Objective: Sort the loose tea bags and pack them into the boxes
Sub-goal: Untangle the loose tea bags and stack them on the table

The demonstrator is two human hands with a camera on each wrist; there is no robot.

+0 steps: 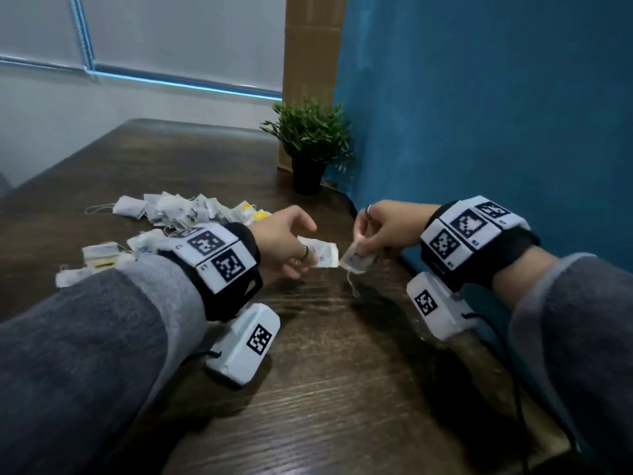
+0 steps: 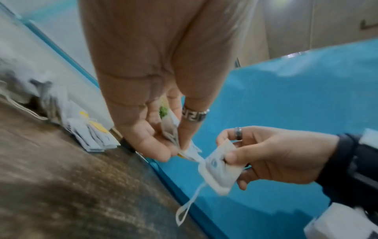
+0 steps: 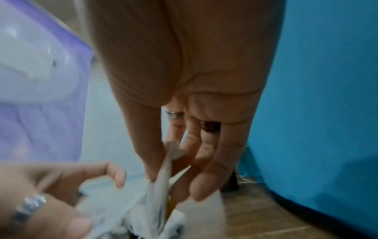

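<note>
My left hand (image 1: pixel 291 248) pinches a small stack of white tea bags (image 1: pixel 320 257) above the dark wooden table (image 1: pixel 325 354). In the left wrist view the left hand (image 2: pixel 163 142) grips the same stack (image 2: pixel 174 132) between thumb and fingers. My right hand (image 1: pixel 380 234) pinches one white tea bag (image 1: pixel 356 260) whose string loop hangs down, and this bag meets the end of the left hand's stack. The left wrist view shows that right hand (image 2: pixel 266 155) holding the tea bag (image 2: pixel 218 169). In the right wrist view the right hand (image 3: pixel 174 169) grips its tea bag (image 3: pixel 163 174). A pile of loose tea bags (image 1: pixel 178 210) lies to the left.
A small potted plant (image 1: pixel 310 145) stands at the table's far edge beside a blue partition (image 1: pixel 479 114) that runs along the right side. More loose tea bags (image 1: pixel 99 255) lie near my left forearm. No box is in view.
</note>
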